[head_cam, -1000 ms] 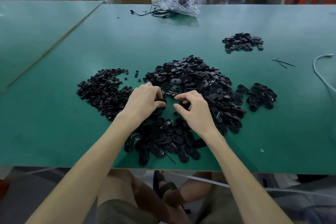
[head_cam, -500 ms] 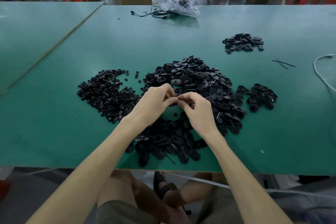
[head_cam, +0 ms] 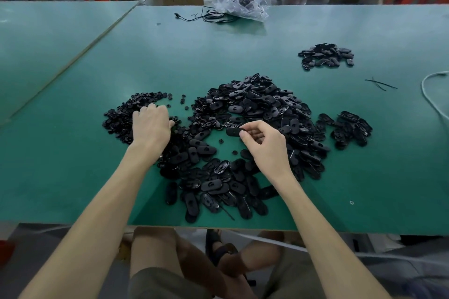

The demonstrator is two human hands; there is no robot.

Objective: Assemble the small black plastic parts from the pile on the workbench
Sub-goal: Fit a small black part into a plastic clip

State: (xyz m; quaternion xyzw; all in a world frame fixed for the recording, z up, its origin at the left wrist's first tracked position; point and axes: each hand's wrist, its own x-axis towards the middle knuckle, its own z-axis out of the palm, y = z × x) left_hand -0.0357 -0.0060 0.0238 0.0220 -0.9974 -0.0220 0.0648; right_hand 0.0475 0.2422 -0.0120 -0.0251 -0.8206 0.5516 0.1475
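black oval part [head_cam: 233, 132] pinched at right hand [head_cam: 266, 147] fingertips [head_cam: 243, 134].

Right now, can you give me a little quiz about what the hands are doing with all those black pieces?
1. True or false: the right hand pinches a black oval part.
2. Where is the left hand? A: on the heap of small round parts. B: up in the air. C: on a hammer.
3. Fill in: the little heap of oval parts farthest from the person lies on the person's ___ side.
Key: 1 true; 2 A; 3 right.
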